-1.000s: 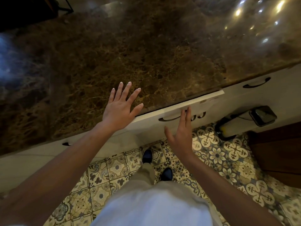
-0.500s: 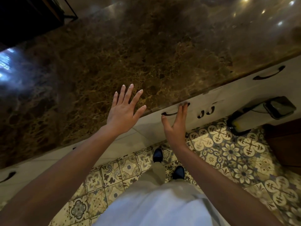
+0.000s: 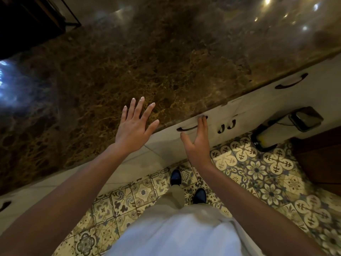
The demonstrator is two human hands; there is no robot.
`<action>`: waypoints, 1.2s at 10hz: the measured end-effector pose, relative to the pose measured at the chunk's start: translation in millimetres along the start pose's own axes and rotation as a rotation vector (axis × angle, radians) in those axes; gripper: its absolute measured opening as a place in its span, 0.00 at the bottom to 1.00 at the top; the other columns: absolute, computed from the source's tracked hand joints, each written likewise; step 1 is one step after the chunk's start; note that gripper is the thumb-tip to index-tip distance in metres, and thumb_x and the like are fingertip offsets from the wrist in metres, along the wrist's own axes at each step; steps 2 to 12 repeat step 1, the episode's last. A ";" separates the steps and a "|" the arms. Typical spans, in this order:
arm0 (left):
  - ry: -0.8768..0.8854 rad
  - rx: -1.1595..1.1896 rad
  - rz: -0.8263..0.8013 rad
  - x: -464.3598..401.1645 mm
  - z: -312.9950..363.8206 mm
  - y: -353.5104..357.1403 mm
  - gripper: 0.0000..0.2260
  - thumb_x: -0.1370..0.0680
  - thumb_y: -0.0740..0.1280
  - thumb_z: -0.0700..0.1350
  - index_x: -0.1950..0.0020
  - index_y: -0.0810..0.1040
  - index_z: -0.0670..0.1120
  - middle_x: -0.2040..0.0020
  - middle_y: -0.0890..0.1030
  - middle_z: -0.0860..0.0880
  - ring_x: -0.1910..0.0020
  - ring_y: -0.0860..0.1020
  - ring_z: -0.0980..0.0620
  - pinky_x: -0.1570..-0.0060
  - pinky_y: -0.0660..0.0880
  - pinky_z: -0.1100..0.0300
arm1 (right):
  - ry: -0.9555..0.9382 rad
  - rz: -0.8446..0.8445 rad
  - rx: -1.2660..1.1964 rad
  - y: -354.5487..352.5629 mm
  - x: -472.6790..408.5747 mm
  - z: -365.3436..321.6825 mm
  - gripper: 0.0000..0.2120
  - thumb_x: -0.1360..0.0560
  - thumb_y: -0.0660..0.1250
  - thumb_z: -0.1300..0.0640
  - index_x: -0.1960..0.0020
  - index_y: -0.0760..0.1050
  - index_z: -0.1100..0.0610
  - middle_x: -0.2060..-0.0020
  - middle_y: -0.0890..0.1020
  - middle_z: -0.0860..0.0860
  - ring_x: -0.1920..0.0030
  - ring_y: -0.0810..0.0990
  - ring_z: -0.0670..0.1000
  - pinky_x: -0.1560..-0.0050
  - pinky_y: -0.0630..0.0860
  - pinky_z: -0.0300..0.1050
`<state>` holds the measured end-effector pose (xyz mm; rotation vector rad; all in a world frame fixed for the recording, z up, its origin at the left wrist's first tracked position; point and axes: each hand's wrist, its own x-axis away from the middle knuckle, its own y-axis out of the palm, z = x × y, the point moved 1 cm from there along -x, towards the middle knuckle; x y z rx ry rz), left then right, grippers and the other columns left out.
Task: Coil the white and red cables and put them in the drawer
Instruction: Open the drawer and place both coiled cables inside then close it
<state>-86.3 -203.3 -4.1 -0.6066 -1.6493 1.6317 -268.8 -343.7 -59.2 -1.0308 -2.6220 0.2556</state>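
Across the upper view spreads a brown marble countertop (image 3: 166, 61), its front edge running diagonally above the white drawer (image 3: 217, 126), which sits flush and closed. Over that edge the left hand (image 3: 133, 126) hovers with fingers spread, holding nothing. Straight fingers of the right hand (image 3: 198, 143) touch the drawer's dark handle (image 3: 186, 128). Neither cable is visible.

the drawer (image 3: 191, 134) has gone from standing slightly out from under the brown marble counter (image 3: 147, 58) a second ago to sitting flush with the cabinet front now. the right hand (image 3: 198, 143), fingers straight, has followed it in and its fingertips now reach the dark handle (image 3: 186, 128) (exact contact is hard to tell). the left hand (image 3: 133, 129) has stayed spread over the counter edge, shifted slightly.
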 end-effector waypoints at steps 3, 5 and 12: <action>0.000 0.072 0.096 1.9 3.0 -4.0 0.32 0.17 0.46 0.67 0.16 0.56 0.55 0.14 0.51 0.47 0.15 0.45 0.44 0.18 0.45 0.40 | -0.076 0.119 0.059 -22.4 5.2 -22.2 0.31 0.20 0.65 0.51 0.20 0.62 0.57 0.20 0.61 0.51 0.20 0.59 0.49 0.19 0.59 0.51; 0.000 0.072 0.096 1.9 3.0 -4.0 0.32 0.17 0.46 0.67 0.16 0.56 0.55 0.14 0.51 0.47 0.15 0.45 0.44 0.18 0.45 0.40 | -0.076 0.119 0.059 -22.4 5.2 -22.2 0.31 0.20 0.65 0.51 0.20 0.62 0.57 0.20 0.61 0.51 0.20 0.59 0.49 0.19 0.59 0.51; 0.000 0.072 0.096 1.9 3.0 -4.0 0.32 0.17 0.46 0.67 0.16 0.56 0.55 0.14 0.51 0.47 0.15 0.45 0.44 0.18 0.45 0.40 | -0.076 0.119 0.059 -22.4 5.2 -22.2 0.31 0.20 0.65 0.51 0.20 0.62 0.57 0.20 0.61 0.51 0.20 0.59 0.49 0.19 0.59 0.51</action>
